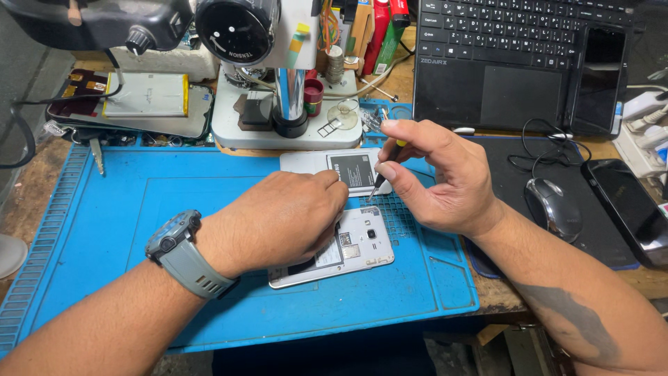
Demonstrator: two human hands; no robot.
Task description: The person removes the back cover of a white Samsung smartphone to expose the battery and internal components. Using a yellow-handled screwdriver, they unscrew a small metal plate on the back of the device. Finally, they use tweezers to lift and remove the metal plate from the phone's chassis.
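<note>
At the far left, the blue repair mat (139, 209) stretches wide and bare under your left forearm, its ribbed border running along the bench edge; this is the roomiest stretch on the bench. Behind it lies a disassembled tablet (132, 101) with its flat battery exposed, just beyond the mat's back edge. Your left hand (278, 223), with a grey wristwatch (184, 254) on the wrist, lies palm down with fingers curled loosely, pressing on the opened white smartphone (348, 251) and covering its left half. The phone sits near the mat's centre-right, tilted, back cover off. Just behind it lies a white back cover with a removed phone battery (353, 170) on top, close under the microscope base (278, 125). Your right hand (445, 177) is pinched narrow around a small screwdriver (386, 170), tip pointing down at the mat's grid section beside the phone's top edge. Right of that, the mat ends; a black mouse pad, mouse (553, 209), laptop (522, 63) and dark phone (630, 209) crowd the space.
</note>
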